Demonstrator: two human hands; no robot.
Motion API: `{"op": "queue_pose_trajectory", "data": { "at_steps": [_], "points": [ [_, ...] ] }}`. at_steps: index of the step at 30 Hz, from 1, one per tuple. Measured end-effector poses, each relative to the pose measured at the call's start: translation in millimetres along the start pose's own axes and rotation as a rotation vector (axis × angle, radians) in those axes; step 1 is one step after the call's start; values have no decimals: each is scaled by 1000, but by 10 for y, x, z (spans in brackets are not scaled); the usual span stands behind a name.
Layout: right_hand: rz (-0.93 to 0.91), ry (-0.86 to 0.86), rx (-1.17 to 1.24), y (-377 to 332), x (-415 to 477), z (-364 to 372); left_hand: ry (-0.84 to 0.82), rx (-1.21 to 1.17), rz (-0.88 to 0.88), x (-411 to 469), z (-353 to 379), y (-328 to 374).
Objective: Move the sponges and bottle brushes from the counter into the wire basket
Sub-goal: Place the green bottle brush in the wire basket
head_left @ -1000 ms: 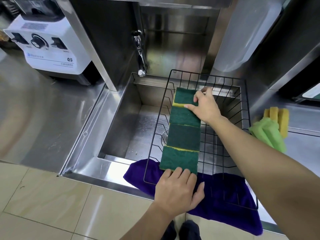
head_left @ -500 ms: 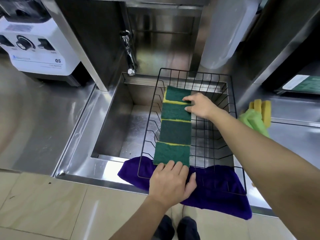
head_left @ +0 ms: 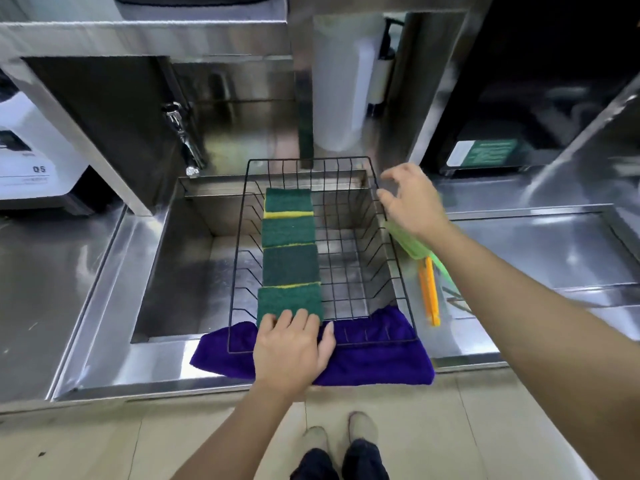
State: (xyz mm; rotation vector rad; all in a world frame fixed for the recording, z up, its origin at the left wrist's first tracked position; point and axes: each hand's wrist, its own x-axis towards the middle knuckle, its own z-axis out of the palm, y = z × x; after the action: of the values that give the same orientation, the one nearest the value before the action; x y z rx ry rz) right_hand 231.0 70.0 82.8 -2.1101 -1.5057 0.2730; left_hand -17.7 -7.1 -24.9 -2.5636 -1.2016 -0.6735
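A black wire basket [head_left: 398, 271] sits over the steel sink. Inside, along its left side, several green and yellow sponges [head_left: 290, 251] lie in a row. My left hand [head_left: 292, 348] rests flat on the basket's near edge with fingertips on the nearest sponge. My right hand [head_left: 412, 200] hovers open above the basket's right rim, fingers spread, holding nothing. Just beyond it on the counter lie the bottle brushes: a green one [head_left: 410, 242] and an orange handle [head_left: 429, 289], partly hidden by my right forearm.
A purple cloth [head_left: 374, 358] lies under the basket's near end on the sink's front rim. A tap [head_left: 183, 140] stands at the sink's back left. A white machine [head_left: 31, 157] is on the left counter. A recessed steel tray [head_left: 554, 244] lies to the right.
My right hand has left the far sponges and moved right, out over the basket's right rim towards the brushes. The left hand has stayed on the near sponge. The camera view has shifted.
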Motion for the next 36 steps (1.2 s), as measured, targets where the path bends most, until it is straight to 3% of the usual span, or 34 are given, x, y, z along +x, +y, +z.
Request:
{"op": "queue_pose_trajectory", "data": {
  "at_steps": [4,8,14,22,29,32,36],
  "points": [
    [209,-151,-53,410,-260,-147,-87,-4,-31,52,-25,65],
    [268,-342,4,681,-495,-135,-134,-44,-40,128,-42,100],
    [375,-294,-23,805,-679,-6,-60,-45,4,105,-19,94],
    [292,-78,-222,706,-669,15,-14,-17,-7,66,19,83],
    [296,172,265,357,-246,-407,43,-26,11,55,50,85],
    [305,175,536,101,-48,-366,66,-31,12,54,52,86],
    [389,58,869,-272,122,-34,70,-33,0,52,56,94]
  ]
}}
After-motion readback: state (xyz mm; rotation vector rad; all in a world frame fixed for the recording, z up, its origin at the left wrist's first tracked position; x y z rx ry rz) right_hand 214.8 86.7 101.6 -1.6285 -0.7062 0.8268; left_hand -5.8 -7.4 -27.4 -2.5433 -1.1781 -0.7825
